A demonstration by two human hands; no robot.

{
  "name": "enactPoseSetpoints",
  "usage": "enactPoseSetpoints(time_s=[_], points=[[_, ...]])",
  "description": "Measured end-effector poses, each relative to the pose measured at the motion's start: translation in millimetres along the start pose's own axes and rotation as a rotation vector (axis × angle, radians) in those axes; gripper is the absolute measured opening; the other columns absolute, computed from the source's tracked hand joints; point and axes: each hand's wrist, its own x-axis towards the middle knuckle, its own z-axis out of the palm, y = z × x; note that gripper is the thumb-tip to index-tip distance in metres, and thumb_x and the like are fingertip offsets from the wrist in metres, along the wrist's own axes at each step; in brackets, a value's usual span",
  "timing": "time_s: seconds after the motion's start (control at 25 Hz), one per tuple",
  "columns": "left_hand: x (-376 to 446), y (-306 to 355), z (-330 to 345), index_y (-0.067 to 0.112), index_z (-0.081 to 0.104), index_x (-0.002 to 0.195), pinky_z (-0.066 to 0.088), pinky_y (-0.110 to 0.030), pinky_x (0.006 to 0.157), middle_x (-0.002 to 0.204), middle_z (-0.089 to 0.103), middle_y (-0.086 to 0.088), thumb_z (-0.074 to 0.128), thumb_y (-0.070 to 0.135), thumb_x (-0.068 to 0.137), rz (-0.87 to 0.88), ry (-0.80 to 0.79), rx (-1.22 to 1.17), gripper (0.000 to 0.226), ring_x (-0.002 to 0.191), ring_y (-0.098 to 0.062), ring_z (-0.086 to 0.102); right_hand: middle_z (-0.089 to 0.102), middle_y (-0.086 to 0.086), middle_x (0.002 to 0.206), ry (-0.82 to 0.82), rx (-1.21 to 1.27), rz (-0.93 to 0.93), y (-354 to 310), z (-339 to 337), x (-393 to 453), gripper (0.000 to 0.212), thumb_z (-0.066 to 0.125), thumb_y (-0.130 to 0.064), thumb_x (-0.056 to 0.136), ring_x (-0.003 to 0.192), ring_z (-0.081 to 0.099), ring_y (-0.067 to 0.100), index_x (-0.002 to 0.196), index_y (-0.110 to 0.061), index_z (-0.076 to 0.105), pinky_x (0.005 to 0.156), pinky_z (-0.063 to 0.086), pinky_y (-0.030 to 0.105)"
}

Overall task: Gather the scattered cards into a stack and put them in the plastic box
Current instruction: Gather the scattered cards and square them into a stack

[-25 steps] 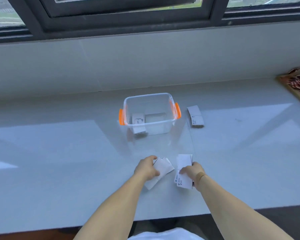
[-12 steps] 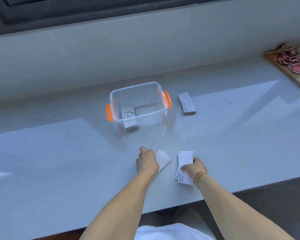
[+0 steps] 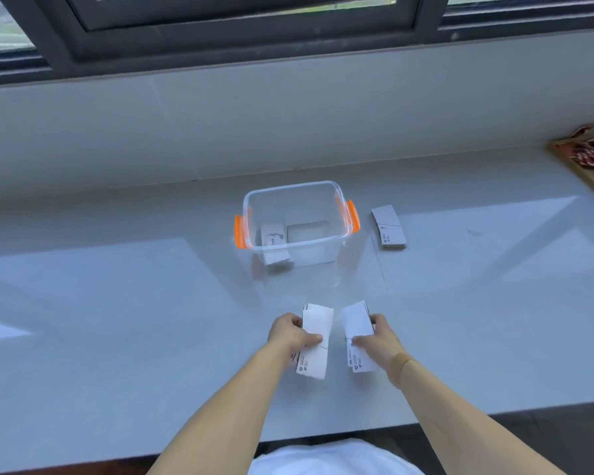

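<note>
The left hand (image 3: 290, 332) has its grip clamped on a small bunch of cards (image 3: 314, 341), thumb on top near the middle, fingers along the left edge. The right hand (image 3: 379, 339) is clamped on a second bunch (image 3: 357, 334), thumb across its face, fingers on the right edge. Both bunches sit low over the surface (image 3: 117, 303); whether they touch it I cannot tell. A narrow gap separates them. Each bunch runs long-ways away from the person, the left one nearly straight, the right one leaning a little leftward at its far end, with print at the near ends.

Bare surface lies all round the hands, with the near edge well behind the wrists. Ahead stands the clear box (image 3: 297, 200) with orange handles, open-topped, cards already lying inside. Just right of it rests another small pile (image 3: 388, 228), apart from the box. At the far right edge a wooden tray (image 3: 576, 169) holds red pieces.
</note>
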Motion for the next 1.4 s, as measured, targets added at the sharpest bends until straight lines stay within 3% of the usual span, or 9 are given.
enactPoseSetpoints(time_s=[0.12,0.32,0.48,0.68,0.8,0.92,1.08,1.2,1.4], points=[[-8,-6,-11,0.011,0.059,0.106,0.051,-0.026,0.059,0.092,0.071,-0.005,0.079,0.003,0.076,-0.101,-0.124,-0.365,0.037,0.075,-0.019,0.068,0.062,0.001,0.104,-0.087,0.045,0.008,-13,9,-2,0.036,0.050,-0.011,0.090,0.086,0.064,0.023,0.122,-0.026,0.043,0.070,0.052,0.034],[-11,-17,-7,0.012,0.060,0.110,0.053,-0.031,0.067,0.094,0.072,-0.004,0.078,0.009,0.079,-0.196,-0.185,-0.631,0.035,0.083,-0.019,0.067,0.066,0.002,0.108,-0.269,0.142,-0.024,-33,28,-8,0.029,0.051,-0.022,0.094,0.088,0.066,0.022,0.121,-0.031,0.045,0.069,0.055,0.034],[-10,-22,-2,0.014,0.061,0.114,0.044,-0.026,0.057,0.091,0.067,-0.004,0.078,0.013,0.080,-0.229,-0.171,-0.653,0.037,0.074,-0.018,0.056,0.065,-0.002,0.102,-0.326,-0.043,-0.179,-35,31,-10,0.057,0.073,-0.008,0.077,0.085,0.066,0.015,0.122,-0.028,0.043,0.062,0.049,0.026],[-10,-23,3,0.014,0.055,0.107,0.038,-0.023,0.051,0.080,0.061,-0.002,0.080,0.012,0.078,-0.148,-0.159,-0.620,0.038,0.059,-0.012,0.049,0.066,-0.001,0.097,-0.226,-0.236,-0.347,-40,37,-11,0.052,0.068,-0.008,0.078,0.078,0.063,0.015,0.119,-0.032,0.047,0.061,0.049,0.024],[-9,-27,-4,0.022,0.047,0.121,0.047,-0.025,0.064,0.100,0.058,-0.001,0.085,0.018,0.072,-0.037,-0.049,-0.463,0.062,0.080,-0.015,0.057,0.067,-0.003,0.098,-0.060,-0.663,-0.485,-44,36,-8,0.053,0.052,-0.010,0.079,0.083,0.062,0.028,0.120,-0.040,0.043,0.060,0.044,0.030],[-8,-32,-15,0.036,0.041,0.130,0.045,-0.026,0.082,0.115,0.047,0.007,0.084,0.020,0.066,0.271,0.156,-0.058,0.079,0.105,-0.014,0.049,0.066,-0.007,0.102,0.052,-0.986,-0.696,-39,36,-4,0.057,0.043,-0.004,0.077,0.092,0.059,0.027,0.121,-0.040,0.045,0.065,0.043,0.034],[-4,-37,-24,0.032,0.056,0.117,0.043,-0.029,0.091,0.116,0.057,0.015,0.073,0.026,0.071,0.591,0.217,0.517,0.049,0.111,-0.012,0.045,0.068,-0.005,0.089,0.076,-1.098,-0.860,-33,42,4,0.048,0.044,-0.002,0.075,0.088,0.056,0.025,0.114,-0.031,0.049,0.068,0.034,0.035],[3,-41,-24,0.025,0.062,0.099,0.045,-0.035,0.086,0.100,0.065,0.013,0.065,0.023,0.079,0.646,0.266,0.616,0.020,0.103,-0.017,0.052,0.066,-0.005,0.085,0.053,-1.107,-0.891,-26,46,11,0.041,0.043,-0.001,0.075,0.087,0.053,0.025,0.108,-0.026,0.048,0.068,0.033,0.033],[16,-48,-23,0.026,0.062,0.097,0.046,-0.035,0.082,0.099,0.065,0.011,0.062,0.024,0.085,0.650,0.258,0.686,0.012,0.099,-0.018,0.051,0.062,-0.010,0.101,0.061,-1.055,-0.817,-10,43,20,0.023,0.050,-0.023,0.089,0.098,0.052,0.022,0.111,-0.029,0.054,0.078,0.042,0.033]])
